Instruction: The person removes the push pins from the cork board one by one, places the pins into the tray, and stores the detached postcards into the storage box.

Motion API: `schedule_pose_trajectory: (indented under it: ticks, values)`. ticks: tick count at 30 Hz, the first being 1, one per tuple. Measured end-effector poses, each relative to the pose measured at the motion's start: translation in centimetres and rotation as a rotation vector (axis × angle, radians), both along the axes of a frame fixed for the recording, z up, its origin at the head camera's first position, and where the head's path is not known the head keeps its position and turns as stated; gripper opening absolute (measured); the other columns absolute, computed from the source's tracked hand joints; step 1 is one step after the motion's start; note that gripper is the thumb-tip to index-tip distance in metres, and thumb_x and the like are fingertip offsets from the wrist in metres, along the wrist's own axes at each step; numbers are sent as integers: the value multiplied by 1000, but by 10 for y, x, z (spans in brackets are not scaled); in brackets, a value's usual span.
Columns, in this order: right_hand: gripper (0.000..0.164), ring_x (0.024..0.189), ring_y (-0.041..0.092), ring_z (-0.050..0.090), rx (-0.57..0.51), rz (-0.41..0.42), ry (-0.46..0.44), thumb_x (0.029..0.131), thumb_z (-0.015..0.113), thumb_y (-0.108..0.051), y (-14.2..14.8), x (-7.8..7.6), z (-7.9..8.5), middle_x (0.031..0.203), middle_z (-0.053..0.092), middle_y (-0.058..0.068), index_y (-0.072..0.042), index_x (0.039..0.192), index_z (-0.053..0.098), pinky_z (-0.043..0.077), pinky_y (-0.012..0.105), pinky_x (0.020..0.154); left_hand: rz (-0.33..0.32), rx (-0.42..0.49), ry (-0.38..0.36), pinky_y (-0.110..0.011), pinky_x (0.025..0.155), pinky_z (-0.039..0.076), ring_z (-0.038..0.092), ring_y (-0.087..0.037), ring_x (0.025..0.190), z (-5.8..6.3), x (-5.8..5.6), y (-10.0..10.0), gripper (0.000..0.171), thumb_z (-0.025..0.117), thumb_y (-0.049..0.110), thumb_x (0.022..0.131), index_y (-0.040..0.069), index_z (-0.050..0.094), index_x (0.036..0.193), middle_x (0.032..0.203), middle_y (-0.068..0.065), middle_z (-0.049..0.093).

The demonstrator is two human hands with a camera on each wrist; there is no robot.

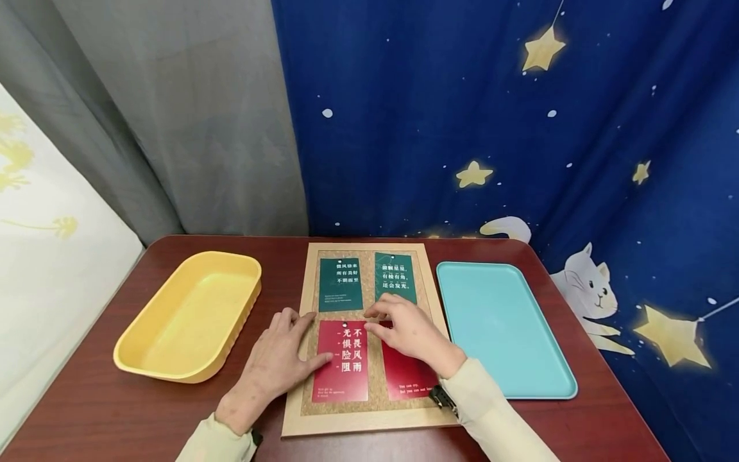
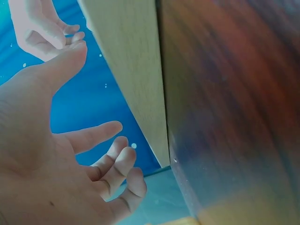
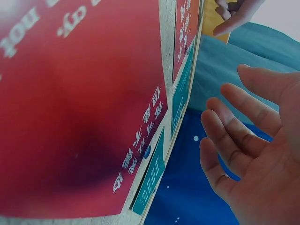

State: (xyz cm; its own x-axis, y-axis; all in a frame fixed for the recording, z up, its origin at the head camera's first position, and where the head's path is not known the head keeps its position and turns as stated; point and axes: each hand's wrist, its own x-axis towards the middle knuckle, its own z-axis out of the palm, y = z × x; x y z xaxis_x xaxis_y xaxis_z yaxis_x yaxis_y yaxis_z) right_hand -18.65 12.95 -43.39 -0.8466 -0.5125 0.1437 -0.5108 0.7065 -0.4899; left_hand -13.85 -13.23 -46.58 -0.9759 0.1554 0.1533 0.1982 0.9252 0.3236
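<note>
With my left grip and right grip relaxed and empty, I'd expect the right-hand red card on the corkboard to feel light, bendy and slick, best pinched by its edges.

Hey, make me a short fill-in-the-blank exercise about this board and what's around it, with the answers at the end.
1. The corkboard has ____ cards on it in all.
2. The two lower cards are coloured ____.
3. The hand nearer the yellow bin is the person's ____ hand.
4. In the head view, the white animal pictured on the blue curtain is a ____.

Missing words: four; red; left; cat.
</note>
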Motion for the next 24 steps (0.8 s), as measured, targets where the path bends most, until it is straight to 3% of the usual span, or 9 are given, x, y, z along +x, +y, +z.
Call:
schedule_pose_trajectory:
  ticks: [6, 14, 24]
  values:
    - [21, 94, 14, 68, 21, 36, -14, 99, 73, -28, -9, -2, 1, 109, 71, -2, -15, 115, 76, 57, 27, 80, -20, -9, -8, -38, 82, 51, 50, -22, 107, 0, 3, 0, 89, 84, 64, 76, 13, 61, 145, 123, -9, 55]
    - [19, 86, 14, 61, 31, 53, -40, 98, 75, -28, -17, -4, -1, 103, 69, -1, -16, 112, 77, 52, 25, 75, -95, -3, -29, -52, 102, 49, 46, -30, 136, -2, 7, 0, 86, 85, 60, 76, 18, 60, 146, 148, -8, 53]
    - [22, 87, 19, 62, 19, 78, -76, 99, 73, -30, -24, -7, -3, 99, 68, -1, -17, 116, 77, 48, 25, 74, -166, -14, -89, -62, 112, 45, 45, -33, 143, -1, 10, 0, 84, 84, 62, 75, 25, 60, 147, 154, -4, 54]
